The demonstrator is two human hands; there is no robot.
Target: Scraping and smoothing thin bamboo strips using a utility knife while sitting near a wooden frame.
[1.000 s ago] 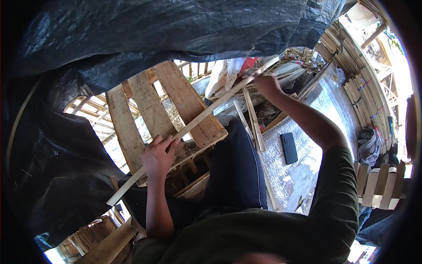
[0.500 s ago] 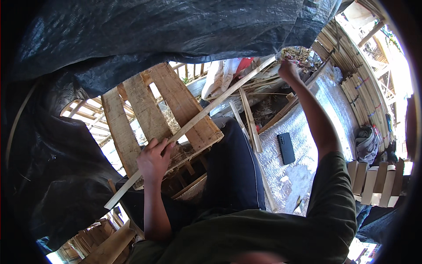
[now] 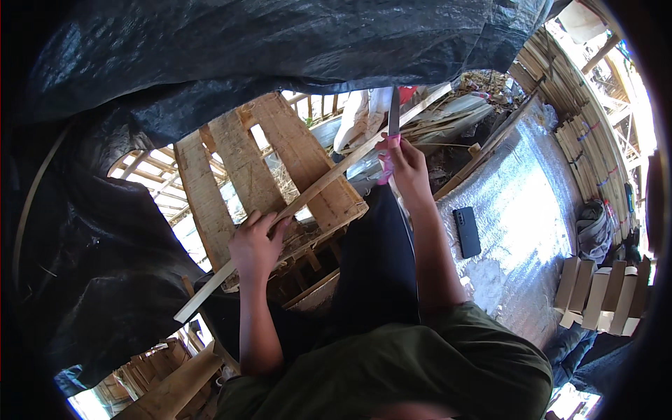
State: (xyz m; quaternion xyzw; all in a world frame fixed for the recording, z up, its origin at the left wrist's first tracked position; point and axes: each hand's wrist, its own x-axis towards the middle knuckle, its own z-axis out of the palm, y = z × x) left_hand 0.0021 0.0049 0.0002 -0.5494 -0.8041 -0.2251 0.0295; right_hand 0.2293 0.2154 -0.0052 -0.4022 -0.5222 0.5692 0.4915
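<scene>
A long, pale wooden strip (image 3: 318,185) slants across a slatted wooden crate (image 3: 241,162), its near end low at the left and its far end up at the right. My left hand (image 3: 257,243) grips the strip at the crate's near side, fingers wrapped over it. My right hand (image 3: 407,166) holds a knife (image 3: 394,120) with its blade pointing up and away. Pink wrapping covers the handle. The blade stands at the far part of the strip; whether it touches the wood I cannot tell.
A dark phone (image 3: 467,232) lies on a silvery sheet (image 3: 518,203) to my right. Bundled wooden slats (image 3: 595,154) stand at the far right, above cardboard pieces (image 3: 603,294). Dark plastic sheeting (image 3: 280,49) hangs overhead and at the left.
My right hand has come back from the strip's far end, down and leftward, bringing the knife clearly into sight. My left hand keeps its grip on the strip.
</scene>
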